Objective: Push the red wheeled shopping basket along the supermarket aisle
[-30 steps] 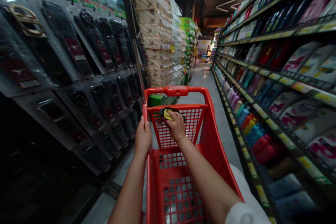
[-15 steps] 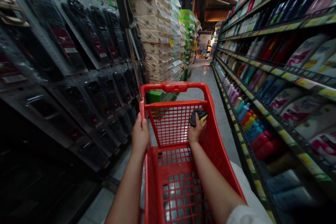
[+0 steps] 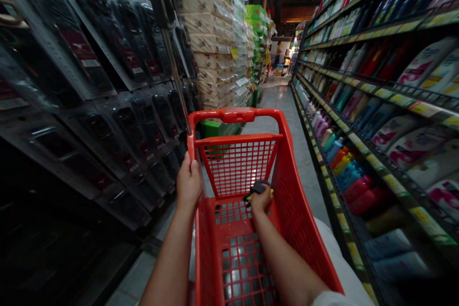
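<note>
A red plastic shopping basket (image 3: 236,232) with grid walls stands in front of me. My left hand (image 3: 189,181) is closed round its left rim, near the far corner where a metal rod (image 3: 175,74) with a black top rises. Down inside the basket, close to the far end of its floor, my right hand (image 3: 263,197) is closed on a small dark grey and yellow bundle (image 3: 261,187). Fingers hide part of the bundle, and its kind cannot be made out.
Packaged belts (image 3: 91,52) hang on a rack at left. Beyond it rise stacked wrapped packs (image 3: 208,43) and green boxes (image 3: 255,33). Shelves of bottles (image 3: 344,162) line the right side. A tiled aisle (image 3: 279,95) runs ahead, with a person (image 3: 278,52) far off.
My right hand has moved down and slightly left with the dark and yellow bundle, from beside the far wall toward the basket floor. My left hand keeps its hold on the rim.
</note>
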Available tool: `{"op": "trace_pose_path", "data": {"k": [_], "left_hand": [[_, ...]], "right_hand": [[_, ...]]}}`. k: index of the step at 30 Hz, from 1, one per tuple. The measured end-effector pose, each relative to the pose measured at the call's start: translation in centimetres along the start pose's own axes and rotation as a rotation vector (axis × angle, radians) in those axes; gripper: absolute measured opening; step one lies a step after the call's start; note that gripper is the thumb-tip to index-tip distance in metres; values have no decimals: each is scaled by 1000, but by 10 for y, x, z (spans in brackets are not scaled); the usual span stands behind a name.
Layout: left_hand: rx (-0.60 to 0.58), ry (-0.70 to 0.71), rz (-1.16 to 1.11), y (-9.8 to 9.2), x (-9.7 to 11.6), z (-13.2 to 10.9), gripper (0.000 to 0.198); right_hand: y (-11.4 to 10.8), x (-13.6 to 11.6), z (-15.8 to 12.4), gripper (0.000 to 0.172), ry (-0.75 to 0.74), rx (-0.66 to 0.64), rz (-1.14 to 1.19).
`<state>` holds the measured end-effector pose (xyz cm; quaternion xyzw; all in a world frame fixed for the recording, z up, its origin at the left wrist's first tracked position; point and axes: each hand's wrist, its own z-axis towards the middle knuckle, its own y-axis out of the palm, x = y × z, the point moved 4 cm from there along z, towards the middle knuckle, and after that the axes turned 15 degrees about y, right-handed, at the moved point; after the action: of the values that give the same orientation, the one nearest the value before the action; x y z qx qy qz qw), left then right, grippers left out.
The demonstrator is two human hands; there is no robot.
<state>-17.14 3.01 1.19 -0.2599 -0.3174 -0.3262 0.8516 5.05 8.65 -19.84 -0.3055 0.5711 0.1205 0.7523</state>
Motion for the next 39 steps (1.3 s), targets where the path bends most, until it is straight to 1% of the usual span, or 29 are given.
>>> {"op": "trace_pose_path", "data": {"k": [2,4,6,7,8,10,11,12,14,17,19,20,21,22,24,27,29,30,32,35,37,38,39], "left_hand": [[-9,2,1,1,1,0,47],[-27,14,-1,3,4,0,47],[-40,24,-5,4,7,0,47],[-45,24,-8,4,8,-1,47],[-48,22,-10,5,8,-1,47],[-43,15,-11,5,9,-1,47],[-37,15,-11,5,9,-1,47],[-32,16,-12,5,9,-1,47],[-24,23,-15,4,10,-1,46],[-26,20,-19,3,12,-1,46],[-32,6,-12,2,12,-2,46],[-36,2,-8,2,12,-2,46],[-40,3,-5,2,12,-2,46],[-41,7,-5,2,12,-2,46],[-38,18,-12,3,11,-2,45],[-39,29,-30,4,10,-3,45],[-34,20,-30,4,9,-3,44],[-30,13,-28,4,9,-3,44],[-18,1,-24,4,8,-3,44],[-6,-12,-33,3,7,-4,44],[-4,-19,-43,2,7,-4,44],[-6,-19,-46,2,7,-4,44],[-10,-15,-49,2,7,-5,44]], "right_hand": [[-1,-28,4,28,-34,92,87],[-8,-61,15,32,-63,133,175],[-18,-97,32,37,-101,102,235],[-24,-114,41,39,-133,69,250],[-28,-130,48,43,-187,9,261],[-33,-152,55,51,-255,-94,264],[-33,-157,53,54,-283,-149,250],[-31,-157,48,55,-309,-206,220],[-22,-143,29,55,-381,-337,114],[-10,-99,-8,60,-507,-516,-97],[-7,-71,-24,60,-540,-599,-198],[-7,-63,-28,58,-540,-627,-226],[-8,-61,-29,55,-534,-639,-233],[-9,-64,-28,53,-527,-635,-216],[-13,-86,-20,53,-533,-584,-124],[-16,-130,-5,58,-556,-467,39],[-14,-145,-1,59,-563,-437,64],[-11,-144,-3,59,-575,-448,43],[-5,-128,-12,58,-629,-526,-49],[2,-81,-35,49,-693,-708,-242],[4,-55,-47,40,-687,-811,-347],[3,-50,-51,38,-682,-839,-374],[2,-52,-54,38,-685,-851,-377]]}}
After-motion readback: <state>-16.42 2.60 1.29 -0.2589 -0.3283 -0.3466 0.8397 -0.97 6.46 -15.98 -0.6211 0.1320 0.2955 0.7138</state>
